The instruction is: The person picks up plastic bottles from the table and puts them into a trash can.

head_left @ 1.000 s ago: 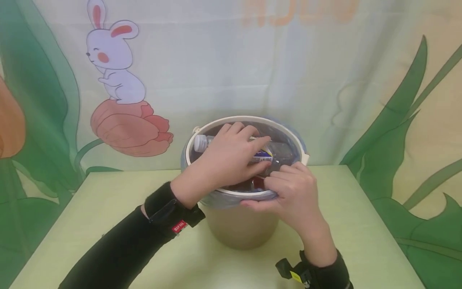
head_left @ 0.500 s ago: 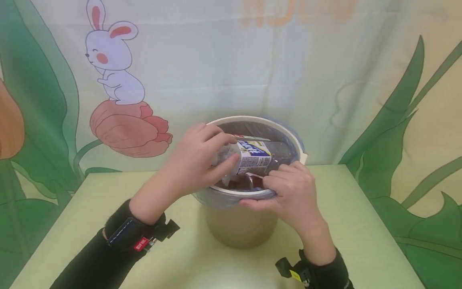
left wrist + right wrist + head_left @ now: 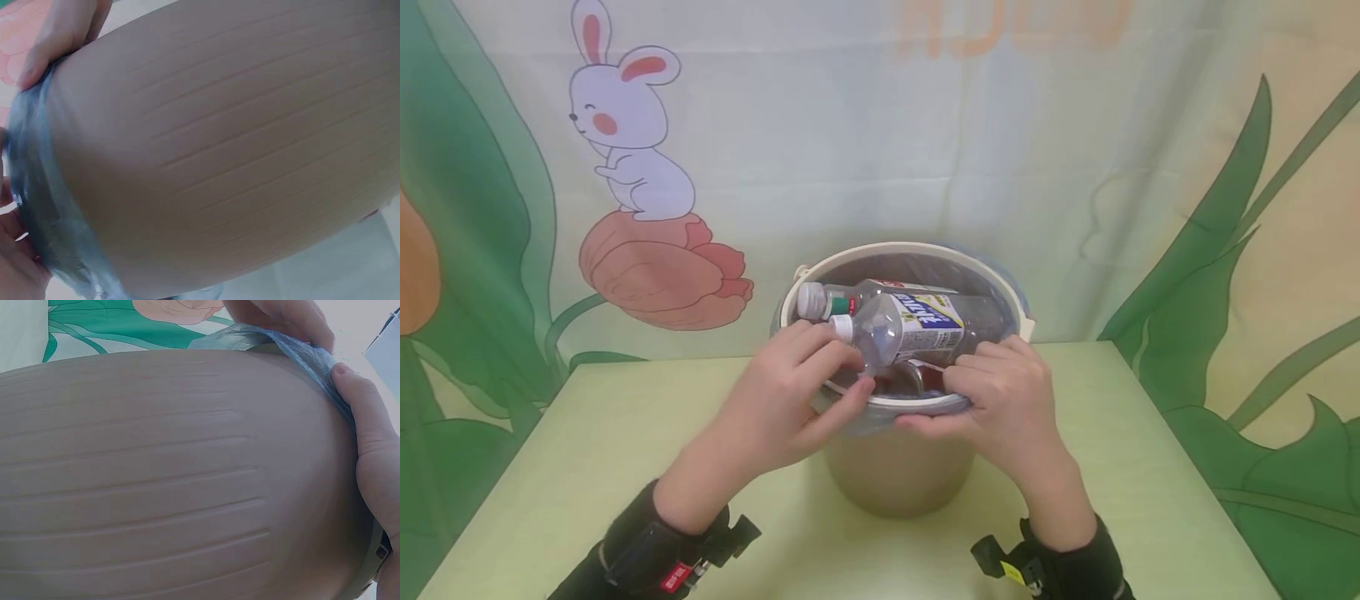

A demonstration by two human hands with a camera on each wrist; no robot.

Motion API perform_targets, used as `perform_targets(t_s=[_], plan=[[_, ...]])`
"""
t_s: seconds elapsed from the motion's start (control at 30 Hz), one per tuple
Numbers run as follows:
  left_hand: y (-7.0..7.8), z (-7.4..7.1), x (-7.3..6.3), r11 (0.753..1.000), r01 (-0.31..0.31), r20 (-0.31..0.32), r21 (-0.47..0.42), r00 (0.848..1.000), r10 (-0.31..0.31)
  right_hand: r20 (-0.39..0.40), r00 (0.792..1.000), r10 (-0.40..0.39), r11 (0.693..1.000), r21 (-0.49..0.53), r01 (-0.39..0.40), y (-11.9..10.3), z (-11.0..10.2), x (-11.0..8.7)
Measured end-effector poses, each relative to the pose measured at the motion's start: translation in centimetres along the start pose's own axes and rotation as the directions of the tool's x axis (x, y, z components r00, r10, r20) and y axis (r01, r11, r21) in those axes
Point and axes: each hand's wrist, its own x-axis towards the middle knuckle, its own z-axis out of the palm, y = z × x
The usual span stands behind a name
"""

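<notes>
A beige trash bin (image 3: 898,471) stands on the table, lined with a bluish garbage bag (image 3: 47,187) folded over its rim. My right hand (image 3: 1007,396) grips the rim at the front right; its thumb presses the bag from outside while the fingers curl inside. At the front left my left hand (image 3: 782,383) is at the rim, thumb and index finger apart, beside the neck of a clear plastic bottle (image 3: 928,325) with a blue and yellow label. Behind lies another bottle (image 3: 835,302) with a white cap. A dark red item (image 3: 931,377) shows beneath them.
The bin stands on a pale green table (image 3: 647,450), near its back edge. Behind it hangs a curtain (image 3: 895,125) printed with a rabbit, flowers and leaves. A cream ring (image 3: 917,248) runs round the bin's mouth.
My left hand has drawn back from over the bottles to the front left rim, uncovering them. The labelled bottle has shown its neck and cap. My right hand has stayed on the rim.
</notes>
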Motion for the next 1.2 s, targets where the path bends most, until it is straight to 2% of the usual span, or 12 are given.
perform_targets(t_s=[0.13,0.3,0.37,0.47,0.57,0.7,0.83,1.0,1.1,1.2], plan=[[0.1,0.7,-0.9,1.0,-0.019,0.001,0.014,1.0,0.019,0.005,1.0,0.007,1.0,0.005,-0.007,-0.1,0.0,0.0],[-0.1,1.2,-1.5,0.996,-0.025,0.005,0.086,1.0,0.025,-0.009,1.0,0.0,1.0,0.012,0.0,-0.4,0.2,0.2],[-0.3,1.3,-1.6,0.991,-0.036,-0.016,0.126,0.999,0.038,-0.01,1.0,-0.005,1.0,0.019,0.005,-0.6,0.4,0.4],[-0.8,1.3,-1.8,0.979,-0.072,-0.104,0.188,0.99,0.093,-0.001,1.0,-0.02,0.999,0.04,0.021,-1.0,0.9,0.7],[-1.4,1.3,-2.1,0.966,-0.094,-0.208,0.239,0.967,0.145,0.021,0.998,-0.054,0.997,0.058,0.052,-1.6,1.4,1.1],[-2.1,0.8,-2.8,0.96,-0.077,-0.295,0.27,0.942,0.158,0.045,0.993,-0.112,0.988,0.108,0.107,-2.2,1.9,1.6],[-2.6,0.0,-3.4,0.963,-0.058,-0.328,0.264,0.933,0.146,0.064,0.985,-0.162,0.974,0.174,0.148,-2.6,1.9,1.9],[-3.1,-1.7,-4.3,0.979,-0.053,-0.352,0.196,0.928,0.121,0.066,0.978,-0.196,0.96,0.215,0.178,-1.8,1.3,1.9],[-3.5,-2.8,-4.9,0.985,-0.045,-0.357,0.165,0.928,0.102,0.057,0.986,-0.157,0.966,0.218,0.141,-0.4,0.4,1.5],[-3.4,-2.7,-4.7,0.989,-0.032,-0.366,0.143,0.927,0.083,0.062,0.994,-0.084,0.978,0.197,0.07,2.3,-1.5,0.3]])
